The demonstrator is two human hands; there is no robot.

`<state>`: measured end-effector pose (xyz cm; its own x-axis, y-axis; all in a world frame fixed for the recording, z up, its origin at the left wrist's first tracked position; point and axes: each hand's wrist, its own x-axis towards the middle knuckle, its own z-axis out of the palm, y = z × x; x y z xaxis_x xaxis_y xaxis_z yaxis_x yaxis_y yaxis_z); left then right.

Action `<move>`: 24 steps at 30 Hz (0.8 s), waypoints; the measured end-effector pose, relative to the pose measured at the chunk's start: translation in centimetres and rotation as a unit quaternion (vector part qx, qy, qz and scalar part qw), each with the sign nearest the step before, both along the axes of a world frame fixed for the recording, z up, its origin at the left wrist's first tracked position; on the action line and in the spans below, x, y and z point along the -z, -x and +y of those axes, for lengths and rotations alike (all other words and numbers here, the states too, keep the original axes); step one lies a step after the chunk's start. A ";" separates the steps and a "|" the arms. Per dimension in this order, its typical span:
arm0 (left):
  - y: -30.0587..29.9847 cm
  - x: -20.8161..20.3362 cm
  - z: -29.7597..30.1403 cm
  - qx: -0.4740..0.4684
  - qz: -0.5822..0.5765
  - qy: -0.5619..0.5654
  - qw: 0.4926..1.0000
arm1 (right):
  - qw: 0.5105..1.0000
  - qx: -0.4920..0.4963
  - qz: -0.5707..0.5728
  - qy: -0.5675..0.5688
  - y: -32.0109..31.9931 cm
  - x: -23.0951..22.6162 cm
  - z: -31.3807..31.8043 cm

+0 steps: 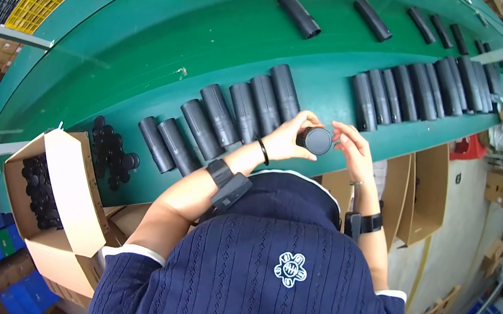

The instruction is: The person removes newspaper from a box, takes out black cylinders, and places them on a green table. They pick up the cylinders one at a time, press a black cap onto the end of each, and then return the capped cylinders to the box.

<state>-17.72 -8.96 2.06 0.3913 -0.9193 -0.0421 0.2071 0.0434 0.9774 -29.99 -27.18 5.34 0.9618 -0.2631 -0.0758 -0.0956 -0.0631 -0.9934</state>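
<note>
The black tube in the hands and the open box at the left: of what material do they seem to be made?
The black tube, held by the left hand and the right hand, looks like moulded plastic with a matt, faintly shiny finish. The open box looks like plain brown cardboard, with folded flaps and raw edges.

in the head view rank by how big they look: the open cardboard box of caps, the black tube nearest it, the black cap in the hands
1. open cardboard box
2. black tube
3. black cap, held by both hands, left and right

Person in a navy knitted short-sleeved top (255, 291) with white-edged cuffs and a small white flower emblem (290, 269), black bands on both wrists.
</note>
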 end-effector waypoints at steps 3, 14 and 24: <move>0.4 0.3 -0.5 0.042 0.066 0.054 0.995 | 0.994 0.001 0.036 -0.103 0.4 0.3 0.6; 1.1 -0.1 -2.9 -0.026 0.105 0.026 0.994 | 0.952 0.005 0.064 -0.300 -1.4 0.6 -1.2; 1.3 0.3 -2.7 -0.166 0.129 0.005 0.978 | 0.985 -0.080 0.030 -0.148 -3.2 1.8 -0.5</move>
<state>-18.98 -11.65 1.74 0.6455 -0.7442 -0.1716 0.4203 0.1586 0.8934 -26.77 -27.68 3.58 0.9808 -0.0662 -0.1837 -0.1664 0.2086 -0.9637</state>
